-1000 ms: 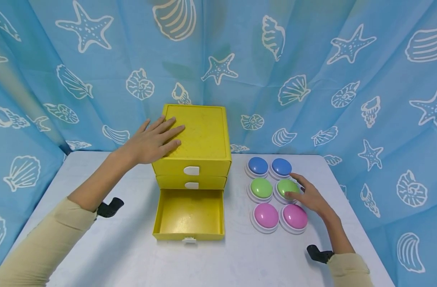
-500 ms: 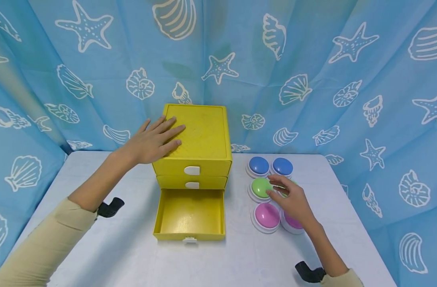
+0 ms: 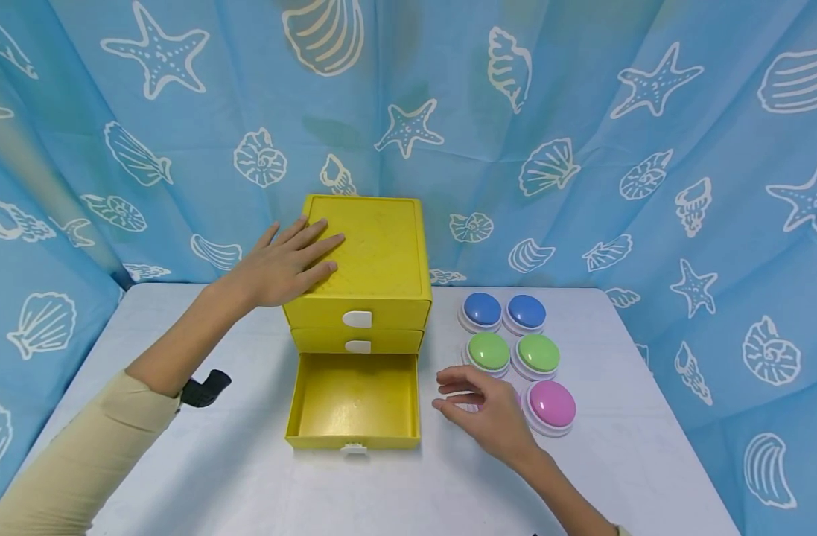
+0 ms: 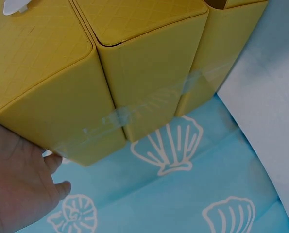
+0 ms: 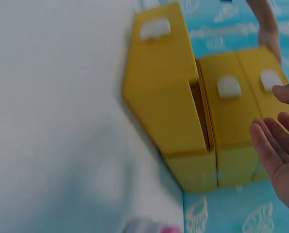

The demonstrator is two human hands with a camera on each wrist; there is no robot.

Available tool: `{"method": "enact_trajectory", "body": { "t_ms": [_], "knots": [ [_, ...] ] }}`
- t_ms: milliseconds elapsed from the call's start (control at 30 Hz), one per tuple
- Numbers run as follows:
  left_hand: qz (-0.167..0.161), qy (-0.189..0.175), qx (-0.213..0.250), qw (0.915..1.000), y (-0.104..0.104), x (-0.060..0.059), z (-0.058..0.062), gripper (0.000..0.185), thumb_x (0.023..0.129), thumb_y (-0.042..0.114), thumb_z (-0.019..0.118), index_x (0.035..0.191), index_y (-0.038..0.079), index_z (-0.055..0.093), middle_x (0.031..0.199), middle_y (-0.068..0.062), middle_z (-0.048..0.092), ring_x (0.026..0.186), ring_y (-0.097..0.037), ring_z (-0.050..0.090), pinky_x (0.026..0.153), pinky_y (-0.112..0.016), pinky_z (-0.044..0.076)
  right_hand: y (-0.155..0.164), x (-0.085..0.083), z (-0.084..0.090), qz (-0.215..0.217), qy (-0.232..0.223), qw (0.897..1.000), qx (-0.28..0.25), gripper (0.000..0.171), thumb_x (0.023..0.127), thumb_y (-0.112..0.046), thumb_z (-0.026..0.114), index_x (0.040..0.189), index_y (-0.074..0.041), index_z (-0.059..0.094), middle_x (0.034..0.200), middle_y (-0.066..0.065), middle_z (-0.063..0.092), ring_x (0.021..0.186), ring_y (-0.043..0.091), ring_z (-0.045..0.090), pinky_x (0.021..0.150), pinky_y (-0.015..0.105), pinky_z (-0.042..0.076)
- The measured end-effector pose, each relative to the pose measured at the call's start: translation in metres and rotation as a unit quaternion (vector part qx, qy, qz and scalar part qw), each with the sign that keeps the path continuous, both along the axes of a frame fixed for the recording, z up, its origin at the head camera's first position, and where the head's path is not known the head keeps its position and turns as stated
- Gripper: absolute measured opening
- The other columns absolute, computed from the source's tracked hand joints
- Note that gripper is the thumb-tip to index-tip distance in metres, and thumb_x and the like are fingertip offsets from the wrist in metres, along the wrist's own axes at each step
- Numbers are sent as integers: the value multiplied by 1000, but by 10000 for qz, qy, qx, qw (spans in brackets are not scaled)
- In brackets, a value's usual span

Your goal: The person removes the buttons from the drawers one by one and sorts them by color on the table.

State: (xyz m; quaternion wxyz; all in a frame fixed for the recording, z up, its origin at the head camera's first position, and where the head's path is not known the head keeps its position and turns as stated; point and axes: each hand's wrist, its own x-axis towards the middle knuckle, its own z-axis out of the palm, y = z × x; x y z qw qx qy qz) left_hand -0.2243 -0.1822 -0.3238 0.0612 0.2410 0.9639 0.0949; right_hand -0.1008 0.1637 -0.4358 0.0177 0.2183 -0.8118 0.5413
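Yellow three-drawer cabinet (image 3: 364,275) at table (image 3: 214,461) centre, bottom drawer (image 3: 352,402) pulled out; left hand (image 3: 284,264) flat on cabinet top, fingers straight. Right hand (image 3: 485,409) relaxed, grasping nothing, between open drawer and six dome buttons, covering left pink button; right pink button (image 3: 550,406) just beside

My left hand (image 3: 284,262) is resting on a bright yellow drawer box (image 3: 374,260) that is showing small white handles (image 3: 357,318), while my sleeve (image 3: 80,461) is showing pale beige. Beside my right hand (image 3: 485,409) the round buttons are showing in pairs over white bases: blue (image 3: 482,309), green (image 3: 538,353) and pink (image 3: 551,404). The table (image 3: 220,476) is looking white, and the curtain (image 3: 582,149) behind is showing light blue with white shells and starfish
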Motion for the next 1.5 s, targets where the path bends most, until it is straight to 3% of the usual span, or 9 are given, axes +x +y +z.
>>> {"method": "enact_trajectory", "body": {
  "t_ms": [333, 533, 833, 1067, 1167, 1367, 1500],
  "knots": [
    [23, 21, -30, 10000, 0, 0, -1, 63, 108, 53, 25, 162, 21, 21, 166, -12, 8, 151, -36, -2, 116, -60, -5, -43, 35, -15, 882, -148, 9960, 46, 19, 83, -9, 83, 99, -8, 72, 94, 4, 72, 83, 16, 71, 76, 30, 59],
    [26, 30, 0, 10000, 0, 0, -1, 63, 108, 53, 26, 162, 20, 22, 166, -13, 8, 151, -36, -2, 116, -60, -5, -58, 43, -36, 1228, 307, 9910, 426, 18, 85, -11, 82, 98, -4, 73, 92, 7, 74, 81, 13, 71, 73, 24, 58],
    [14, 22, -14, 10000, -1, 0, -2, 63, 108, 53, 25, 162, 20, 20, 166, -13, 7, 151, -36, -3, 116, -60, -6, -72, 48, -56, 633, 1403, 9803, 1237, 22, 81, -10, 83, 101, -5, 76, 96, 2, 76, 87, 12, 72, 79, 19, 55],
    [27, -31, 38, 10000, -1, 0, -1, 63, 108, 53, 25, 162, 21, 20, 166, -12, 7, 151, -35, -3, 116, -60, -6, -80, 55, -63, 340, 1256, 9770, 1691, 21, 84, -11, 81, 104, -6, 76, 97, 1, 76, 92, 10, 70, 79, 21, 55],
    [34, -32, 36, 10000, -1, 0, -1, 63, 108, 53, 25, 162, 21, 20, 166, -12, 7, 151, -35, -3, 116, -60, -6, -83, 56, -66, 234, 1407, 9731, 1807, 21, 83, -12, 82, 102, -7, 76, 95, 1, 76, 90, 8, 70, 78, 21, 56],
    [26, -44, 46, 10000, 0, 0, 0, 63, 108, 53, 25, 162, 21, 20, 166, -12, 7, 151, -35, -4, 116, -60, -6, -89, 52, -73, -49, 1906, 9660, 1744, 19, 78, -11, 85, 94, -9, 76, 88, -1, 76, 83, 7, 71, 73, 18, 55],
    [51, -26, 30, 10000, 0, 1, 0, 63, 108, 53, 25, 162, 20, 21, 166, -12, 7, 151, -35, -3, 116, -59, -6, -92, 43, -74, -190, 1870, 9703, 1524, 15, 78, -10, 86, 89, -9, 77, 84, -2, 75, 78, 5, 70, 70, 15, 54]
  ]
}}
